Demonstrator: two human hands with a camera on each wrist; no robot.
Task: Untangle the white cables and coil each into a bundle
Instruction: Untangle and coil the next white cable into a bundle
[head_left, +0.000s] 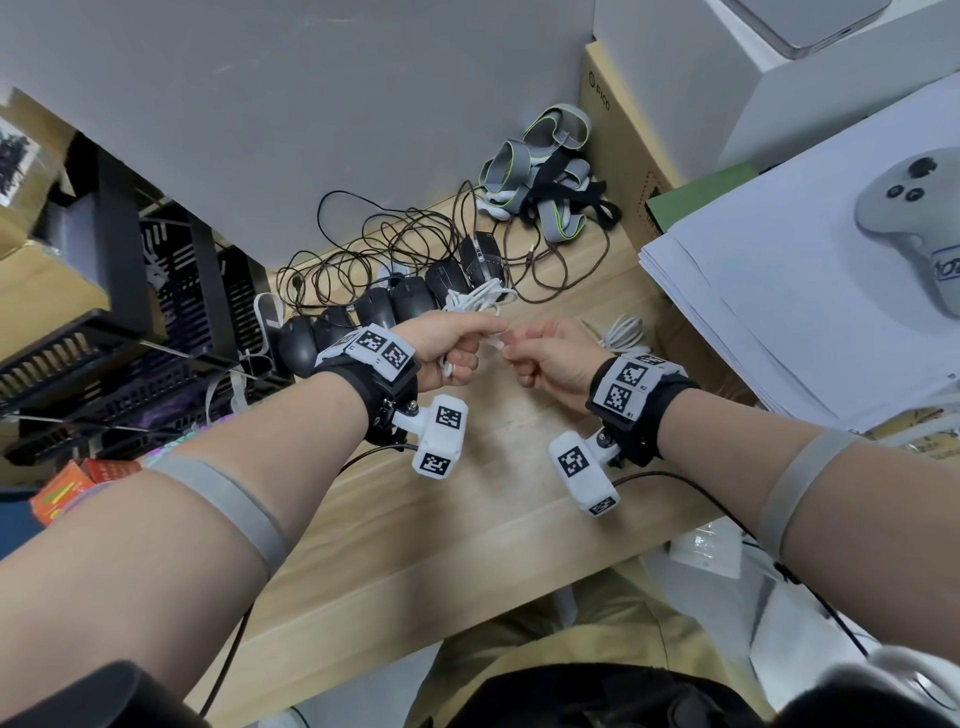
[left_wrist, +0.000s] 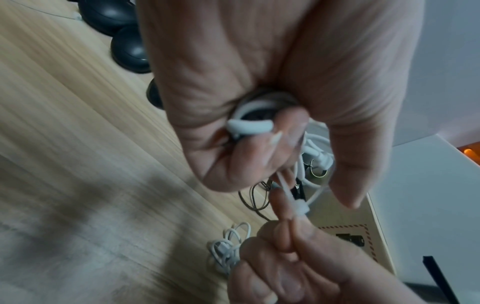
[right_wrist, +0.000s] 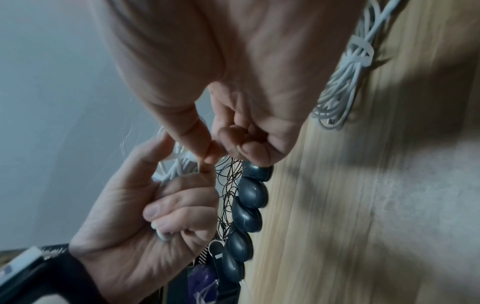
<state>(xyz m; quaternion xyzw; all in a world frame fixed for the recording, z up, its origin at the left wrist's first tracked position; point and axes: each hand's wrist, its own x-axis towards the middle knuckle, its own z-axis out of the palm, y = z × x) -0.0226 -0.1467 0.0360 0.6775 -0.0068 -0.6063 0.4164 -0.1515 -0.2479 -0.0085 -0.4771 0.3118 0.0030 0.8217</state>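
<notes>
Holding a looped white cable (head_left: 470, 306) above the wooden table (head_left: 467, 519), a person works at chest height, both hands meeting over the middle of the surface. The left hand (head_left: 449, 353) is curled around the gathered loops, which spill out beyond its knuckles toward the far side of the table. The right hand (head_left: 545, 364) pinches the cable's free end and its small white strap (left_wrist: 301, 208) between thumb and forefinger, its other fingers curled in. That short free stretch runs roughly side to side between the two hands, so the right hand, nearer the loose end, appears placed to wrap or fasten it around the bundle the left hand steadies. A second white cable bundle (head_left: 621, 332), already tied with a strap, lies on the table just beyond the right wrist, which suggests the task is partly done. Farther back sits a row of dark computer mice (head_left: 395, 306) with tangled black cords (head_left: 374, 244), a heap of grey straps (head_left: 545, 171), and, to the right, stacked white papers (head_left: 779, 312).
</notes>
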